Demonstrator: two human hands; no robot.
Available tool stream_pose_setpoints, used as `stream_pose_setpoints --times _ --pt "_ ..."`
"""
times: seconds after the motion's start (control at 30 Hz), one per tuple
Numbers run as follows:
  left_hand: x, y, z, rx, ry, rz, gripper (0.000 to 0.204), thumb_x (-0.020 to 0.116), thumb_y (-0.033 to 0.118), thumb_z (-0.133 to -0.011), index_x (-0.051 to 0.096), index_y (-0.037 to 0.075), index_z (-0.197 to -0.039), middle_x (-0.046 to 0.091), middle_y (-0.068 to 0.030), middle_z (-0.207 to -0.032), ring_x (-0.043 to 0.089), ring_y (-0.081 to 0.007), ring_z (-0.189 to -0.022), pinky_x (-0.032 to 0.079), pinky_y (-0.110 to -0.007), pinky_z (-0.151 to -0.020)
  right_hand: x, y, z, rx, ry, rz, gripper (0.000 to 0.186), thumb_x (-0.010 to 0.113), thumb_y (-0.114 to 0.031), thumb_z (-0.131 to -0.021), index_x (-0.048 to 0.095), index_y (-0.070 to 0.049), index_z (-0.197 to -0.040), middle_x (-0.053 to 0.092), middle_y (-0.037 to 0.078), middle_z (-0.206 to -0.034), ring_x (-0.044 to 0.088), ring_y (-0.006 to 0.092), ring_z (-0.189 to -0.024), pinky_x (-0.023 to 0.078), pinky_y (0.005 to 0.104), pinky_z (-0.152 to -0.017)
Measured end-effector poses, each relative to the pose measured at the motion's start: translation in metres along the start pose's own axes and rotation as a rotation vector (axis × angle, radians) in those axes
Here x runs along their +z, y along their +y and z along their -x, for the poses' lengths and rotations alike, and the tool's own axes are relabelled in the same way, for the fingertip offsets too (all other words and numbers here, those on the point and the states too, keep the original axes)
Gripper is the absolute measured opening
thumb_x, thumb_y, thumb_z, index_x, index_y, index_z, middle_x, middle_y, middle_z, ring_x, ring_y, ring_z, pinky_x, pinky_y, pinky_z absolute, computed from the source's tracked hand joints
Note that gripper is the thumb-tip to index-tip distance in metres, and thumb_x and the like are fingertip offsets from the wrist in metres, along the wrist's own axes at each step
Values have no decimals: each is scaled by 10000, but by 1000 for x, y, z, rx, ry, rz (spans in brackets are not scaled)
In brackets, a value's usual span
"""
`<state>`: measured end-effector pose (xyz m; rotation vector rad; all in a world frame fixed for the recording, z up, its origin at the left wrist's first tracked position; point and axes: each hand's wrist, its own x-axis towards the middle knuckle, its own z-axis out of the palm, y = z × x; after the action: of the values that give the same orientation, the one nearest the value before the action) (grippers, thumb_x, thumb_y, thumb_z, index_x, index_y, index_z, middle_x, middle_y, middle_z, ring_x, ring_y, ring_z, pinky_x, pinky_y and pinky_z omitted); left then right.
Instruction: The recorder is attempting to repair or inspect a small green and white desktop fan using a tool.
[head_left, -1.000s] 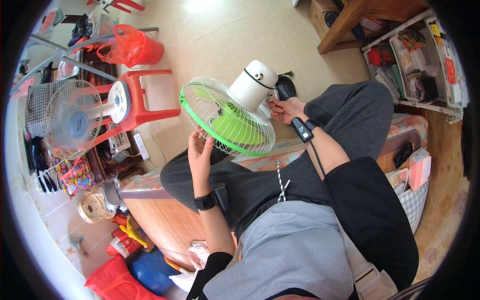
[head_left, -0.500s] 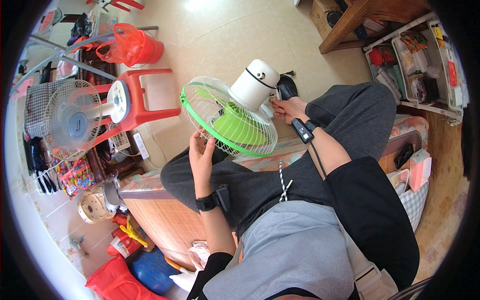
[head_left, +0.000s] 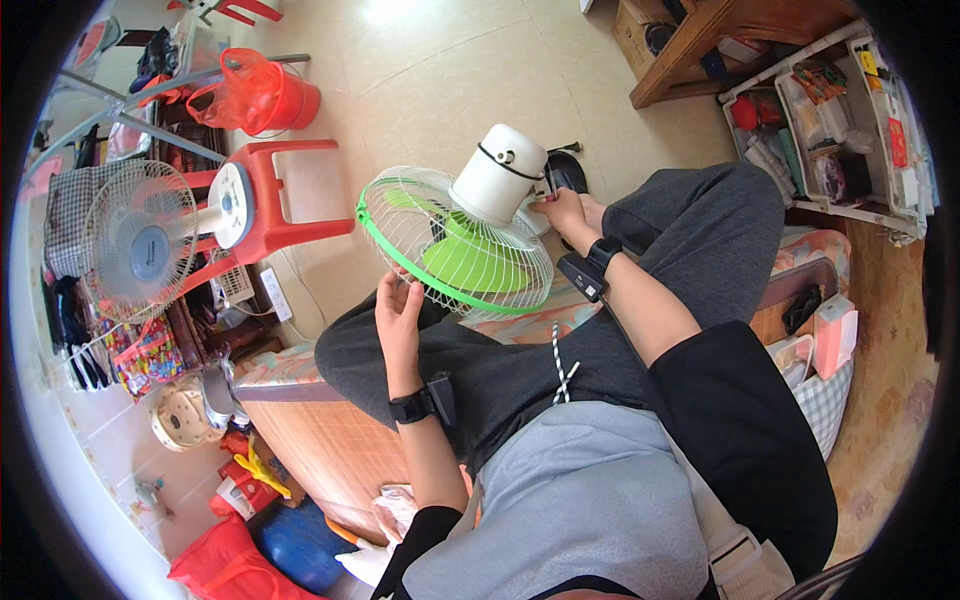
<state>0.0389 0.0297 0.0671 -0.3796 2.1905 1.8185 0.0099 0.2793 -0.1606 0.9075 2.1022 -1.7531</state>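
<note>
A fan [head_left: 479, 260] with green blades, white wire cage and green rim tilts above my lap, its white motor housing [head_left: 494, 187] uppermost. My left hand [head_left: 398, 318] has its fingers curled on the cage's lower-left edge. Just right of the housing, my right hand [head_left: 567, 215] is closed at a small fitting by the fan's white bracket; what exactly its fingers grip is hidden. A black plug [head_left: 572, 148] shows beyond it, near a black shoe [head_left: 560, 171]. My legs are bent on either side, over a mat-covered bed [head_left: 306, 428].
On the left stand a second fan [head_left: 149, 254] on a red stool [head_left: 302, 231], a red bucket [head_left: 295, 108], a metal rack [head_left: 125, 105] and a power strip [head_left: 275, 294]. At the right are wooden furniture [head_left: 685, 62] and white storage baskets [head_left: 820, 140] with mixed items.
The fan has shifted slightly toward me and to the left. My right hand has turned and moved up a little beside the housing; my left hand still holds the cage edge.
</note>
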Motion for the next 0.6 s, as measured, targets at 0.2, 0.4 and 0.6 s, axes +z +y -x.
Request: stream_pose_setpoints --times 0.2,0.4,0.6 --pt "-6 -9 1 -38 22 30 393 551 137 -901 423 -40 -1227 515 -92 -1169 493 -155 -1074 387 -271 -911 -20 -25 19 600 -457 -837 151 585 -153 -769 484 -68 -697 428 -16 -570 306 95 -407 265 276 -444" --pt "0 -8 4 -133 38 194 515 592 185 -876 352 -36 -1274 458 -123 -1238 454 -183 -1125 388 -295 -916 -33 -21 15 715 -510 -1108 86 473 -138 -749 486 -58 -720 436 -7 -594 275 95 -396 267 265 -462" --pt "20 -3 -4 -95 80 -11 732 719 148 -761 259 -71 -1288 434 -193 -1232 446 -224 -1130 386 -322 -927 -29 -11 14 685 -492 -1098 96 463 -111 -836 514 -42 -793 474 -4 -631 281 90 -398 281 263 -483"
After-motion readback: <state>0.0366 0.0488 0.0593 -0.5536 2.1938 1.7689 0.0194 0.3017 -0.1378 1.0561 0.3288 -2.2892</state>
